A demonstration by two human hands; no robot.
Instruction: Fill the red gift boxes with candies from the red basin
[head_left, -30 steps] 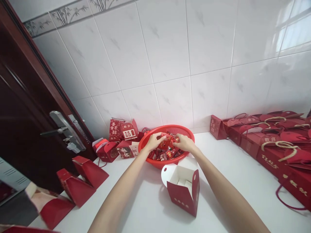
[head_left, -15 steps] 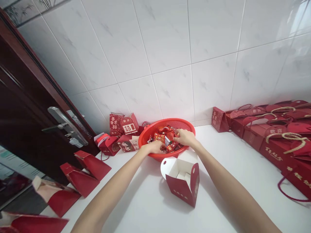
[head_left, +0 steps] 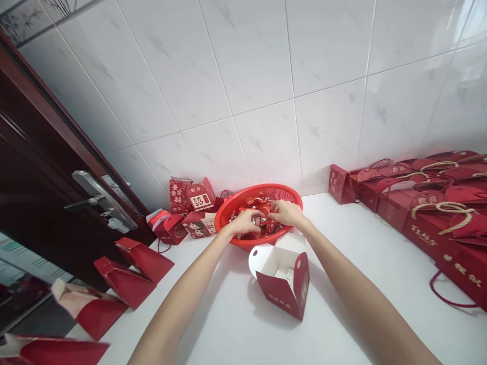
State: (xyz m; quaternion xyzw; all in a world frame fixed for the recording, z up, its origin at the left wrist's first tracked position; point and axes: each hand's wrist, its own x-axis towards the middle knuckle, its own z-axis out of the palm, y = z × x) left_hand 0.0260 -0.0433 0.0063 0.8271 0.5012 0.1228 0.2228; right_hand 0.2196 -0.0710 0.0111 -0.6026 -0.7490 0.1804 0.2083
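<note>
A red plastic basket [head_left: 224,212] stands against the tiled wall, filled with wrapped candies [head_left: 262,204] in mostly red wrappers. Inside its left half, my left hand [head_left: 243,223] curls its fingers and thumb around a small wrapped candy [head_left: 257,221]. From the right, my right hand [head_left: 287,213] reaches over the rim with fingers pinched at a red-orange wrapper; its fingertips are partly hidden among the candies. In front of the basket, between my forearms, an open red gift box [head_left: 280,295] with a white inside stands upright, with small pale pieces at its bottom.
Rows of closed red gift boxes [head_left: 429,223] with rope handles line the right side. More red boxes [head_left: 200,195] crowd the wall left of the basket. Several open red boxes [head_left: 125,284] stand along the white table's [head_left: 213,314] left edge, near a dark door [head_left: 45,167].
My left hand has lifted slightly and moved right within the basket, its fingers now around a candy. My right hand has shifted little. The view has moved slightly.
</note>
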